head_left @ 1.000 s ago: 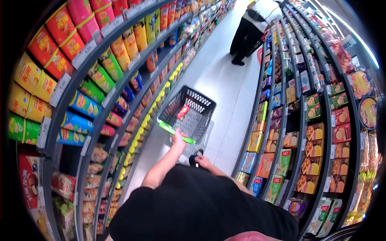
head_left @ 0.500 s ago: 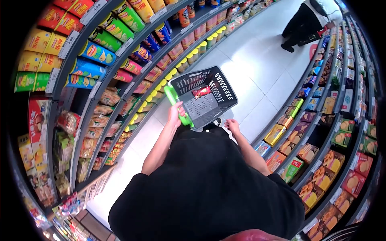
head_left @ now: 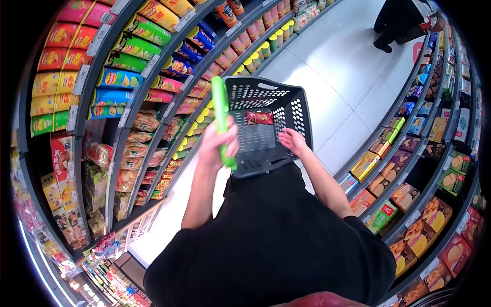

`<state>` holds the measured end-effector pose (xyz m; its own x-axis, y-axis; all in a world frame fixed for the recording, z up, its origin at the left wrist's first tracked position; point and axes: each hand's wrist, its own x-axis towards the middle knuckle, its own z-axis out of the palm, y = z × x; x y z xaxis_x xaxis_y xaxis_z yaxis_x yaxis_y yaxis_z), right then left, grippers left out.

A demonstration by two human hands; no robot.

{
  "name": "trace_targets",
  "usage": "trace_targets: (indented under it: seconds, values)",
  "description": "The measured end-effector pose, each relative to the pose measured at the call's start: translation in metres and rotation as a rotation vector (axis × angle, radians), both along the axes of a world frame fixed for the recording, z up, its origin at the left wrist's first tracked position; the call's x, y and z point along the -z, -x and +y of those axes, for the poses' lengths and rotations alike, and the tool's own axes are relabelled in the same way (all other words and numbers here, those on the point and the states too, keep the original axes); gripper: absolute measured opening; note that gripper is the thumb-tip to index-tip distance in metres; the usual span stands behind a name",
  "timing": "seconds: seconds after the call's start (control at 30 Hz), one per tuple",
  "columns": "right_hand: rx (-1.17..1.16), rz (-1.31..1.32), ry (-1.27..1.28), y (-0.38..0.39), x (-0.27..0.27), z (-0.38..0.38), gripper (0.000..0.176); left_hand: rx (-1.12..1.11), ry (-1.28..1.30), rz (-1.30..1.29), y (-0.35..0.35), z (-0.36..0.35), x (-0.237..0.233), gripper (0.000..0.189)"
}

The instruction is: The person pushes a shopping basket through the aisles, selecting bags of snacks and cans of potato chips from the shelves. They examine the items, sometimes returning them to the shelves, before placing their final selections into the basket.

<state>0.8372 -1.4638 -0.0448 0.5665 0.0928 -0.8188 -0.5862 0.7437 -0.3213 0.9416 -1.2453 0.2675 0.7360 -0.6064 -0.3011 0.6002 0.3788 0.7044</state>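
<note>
L hand (head_left: 219, 140) fingers wrapped round green handle (head_left: 221, 120) at basket (head_left: 299, 120) left rim, R hand (head_left: 293, 140) fingers curled on near-right rim, red packet (head_left: 260, 117) inside basket.

A pale tiled floor (head_left: 332, 66) runs between two curved runs of dark grey metal shelving. On the left shelving (head_left: 76, 120), upper boards carry lying crisp tubes in red (head_left: 64, 35), yellow (head_left: 48, 82), green (head_left: 135, 47) and blue (head_left: 120, 78); lower boards hold crinkled snack bags (head_left: 146, 122). The right shelving (head_left: 409, 171) carries upright biscuit boxes (head_left: 365, 165). Far up the aisle a person in dark clothes (head_left: 396, 18) stands on the floor. A dark grey perforated plastic basket (head_left: 295, 110) bears one red packet (head_left: 259, 118) on its bottom.
</note>
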Motion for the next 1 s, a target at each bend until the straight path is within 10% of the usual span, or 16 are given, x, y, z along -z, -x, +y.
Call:
trace_targets:
  seconds: [0.2,0.43,0.73,1.0]
  values:
    - [0.197,0.324,-0.417,-0.061,0.079,0.050,0.112,0.289,0.727,-0.247,-0.005,0.050,-0.119,0.061]
    - [0.323,0.364,-0.306,-0.151,0.165,0.058,0.061,0.208,0.889,-0.488,0.032,0.026,-0.195,0.046]
    - [0.260,-0.105,-0.257,-0.164,0.203,0.044,0.016,0.131,0.534,-0.318,0.028,0.038,-0.138,0.047]
    - [0.196,-0.143,0.023,-0.043,0.028,-0.003,0.036,-0.062,-0.338,-0.125,-0.017,0.018,0.030,0.033]
